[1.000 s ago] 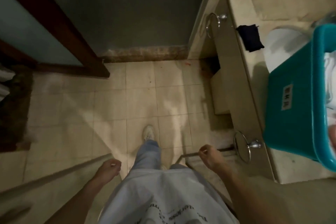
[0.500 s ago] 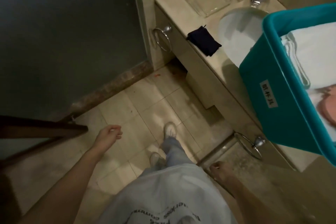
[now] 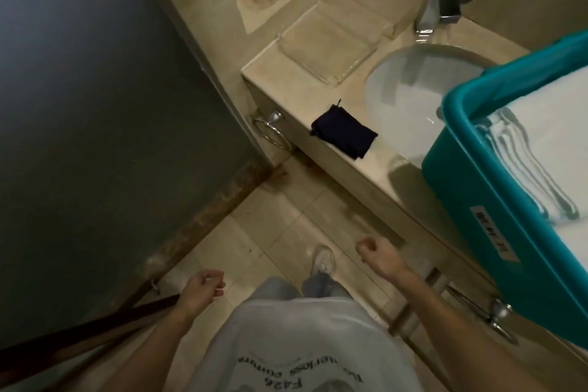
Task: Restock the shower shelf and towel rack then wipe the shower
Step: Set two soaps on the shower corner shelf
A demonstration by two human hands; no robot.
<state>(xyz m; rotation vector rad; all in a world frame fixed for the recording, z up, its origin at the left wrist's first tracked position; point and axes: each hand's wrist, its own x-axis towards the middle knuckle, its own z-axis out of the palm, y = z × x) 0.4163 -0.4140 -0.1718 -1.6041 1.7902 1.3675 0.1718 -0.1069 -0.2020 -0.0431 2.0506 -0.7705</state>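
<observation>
- From the head camera, I stood on the tiled floor (image 3: 280,232) with one white shoe (image 3: 323,259) showing below my pale shirt.
- My left hand (image 3: 200,288) hung low on the left with its fingers loosely curled and nothing in it, close to a dark wooden bar (image 3: 95,328).
- My right hand (image 3: 377,256) was balled into an empty fist, well apart from the left and near the front of the stone counter (image 3: 286,73).
- A teal bin (image 3: 477,188) sat on the counter at the right, holding folded white towels (image 3: 547,124).
- A dark blue cloth (image 3: 343,136) lay at the counter's near edge, just beside the white sink (image 3: 410,86).
- A chrome tap (image 3: 440,6) stood at the far side of the sink.
- A clear tray (image 3: 327,51) rested on the counter's far left part.
- A towel ring (image 3: 272,132) hung on the counter front, another (image 3: 499,318) near my right forearm.
- A frosted glass panel (image 3: 95,89) filled the left.
</observation>
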